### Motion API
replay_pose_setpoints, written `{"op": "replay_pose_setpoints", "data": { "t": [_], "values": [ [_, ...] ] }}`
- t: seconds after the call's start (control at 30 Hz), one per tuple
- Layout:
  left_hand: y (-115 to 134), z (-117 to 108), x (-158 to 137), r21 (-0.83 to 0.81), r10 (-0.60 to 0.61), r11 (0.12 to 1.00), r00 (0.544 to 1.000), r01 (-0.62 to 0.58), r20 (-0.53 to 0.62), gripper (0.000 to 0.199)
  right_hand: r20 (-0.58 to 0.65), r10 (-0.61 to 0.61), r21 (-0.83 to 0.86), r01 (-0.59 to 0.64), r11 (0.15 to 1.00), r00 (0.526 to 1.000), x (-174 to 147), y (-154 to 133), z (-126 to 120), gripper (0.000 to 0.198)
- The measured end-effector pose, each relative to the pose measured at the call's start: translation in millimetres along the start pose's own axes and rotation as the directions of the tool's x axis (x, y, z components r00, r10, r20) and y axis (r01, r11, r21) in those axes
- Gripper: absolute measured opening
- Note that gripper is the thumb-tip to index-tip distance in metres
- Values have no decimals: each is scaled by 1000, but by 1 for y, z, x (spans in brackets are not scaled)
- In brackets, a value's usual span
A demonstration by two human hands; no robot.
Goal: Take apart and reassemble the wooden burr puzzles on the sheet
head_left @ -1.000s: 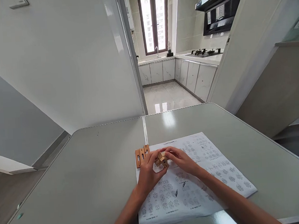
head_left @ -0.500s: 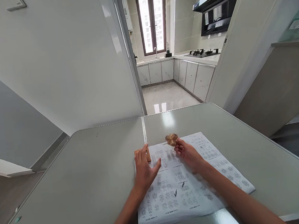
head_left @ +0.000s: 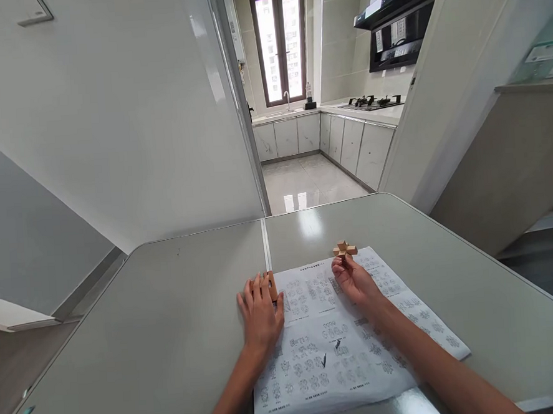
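Note:
In the head view, a small wooden burr puzzle [head_left: 344, 249] with crossed bars is held up in the fingertips of my right hand [head_left: 358, 283]. Those fingers are pinched on its lower side, over the far part of the printed sheet. My left hand [head_left: 261, 317] lies with fingers spread over a brown wooden block [head_left: 272, 286] at the sheet's left edge. Its fingers cover much of the block. Under both forearms spreads the white instruction sheet [head_left: 331, 335], full of small puzzle drawings and text.
The grey-green table [head_left: 185, 325] has a pale seam running through it. A small green item [head_left: 28, 411] lies near the left edge. Past the far edge stand a white sliding panel [head_left: 158, 114] and a kitchen with a stove [head_left: 374, 102].
My right hand has shifted right with the puzzle, now turned so its crossed bars show. My left hand has come down onto the wooden block.

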State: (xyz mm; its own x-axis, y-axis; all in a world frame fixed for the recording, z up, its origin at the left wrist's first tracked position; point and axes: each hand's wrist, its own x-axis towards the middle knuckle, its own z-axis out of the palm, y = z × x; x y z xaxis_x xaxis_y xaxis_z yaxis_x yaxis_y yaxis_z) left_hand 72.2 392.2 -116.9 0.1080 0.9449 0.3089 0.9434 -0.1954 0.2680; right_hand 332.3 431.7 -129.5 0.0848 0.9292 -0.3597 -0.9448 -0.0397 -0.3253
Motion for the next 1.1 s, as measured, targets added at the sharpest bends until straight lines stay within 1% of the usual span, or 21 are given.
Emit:
{"op": "replay_pose_setpoints", "data": {
  "t": [0.1, 0.3, 0.5, 0.63, 0.77, 0.9, 1.1],
  "values": [
    [-1, 3, 0, -13, 20, 1000, 1000, -20, -2, 50, 9, -18, 3, 18, 1000, 1000, 2, -1, -1, 19],
    [-2, 7, -2, -101, 101, 989, 992, -108, -73, 52, 26, -28, 4, 27, 1000, 999, 1, -1, -2, 15],
    [3, 5, -3, -213, 183, 959, 982, -189, -46, 53, 35, -28, -4, 28, 1000, 999, 0, -1, -2, 15],
    [7, 2, -3, -258, 232, 939, 973, -228, -17, 55, 39, -17, -2, 17, 1000, 999, -2, -1, -2, 14],
    [10, -2, -4, -273, 265, 929, 964, -251, 14, 54, 32, -2, 1, 2, 1000, 999, -4, -2, -1, 16],
    [11, -3, -3, -275, 287, 922, 958, -272, 15, 54, 28, 10, -9, -10, 1000, 1000, -3, -3, 0, 16],
    [11, -4, -3, -279, 282, 922, 959, -268, 9, 53, 29, 28, -14, -28, 1000, 999, -3, -5, 1, 14]
  ]
}}
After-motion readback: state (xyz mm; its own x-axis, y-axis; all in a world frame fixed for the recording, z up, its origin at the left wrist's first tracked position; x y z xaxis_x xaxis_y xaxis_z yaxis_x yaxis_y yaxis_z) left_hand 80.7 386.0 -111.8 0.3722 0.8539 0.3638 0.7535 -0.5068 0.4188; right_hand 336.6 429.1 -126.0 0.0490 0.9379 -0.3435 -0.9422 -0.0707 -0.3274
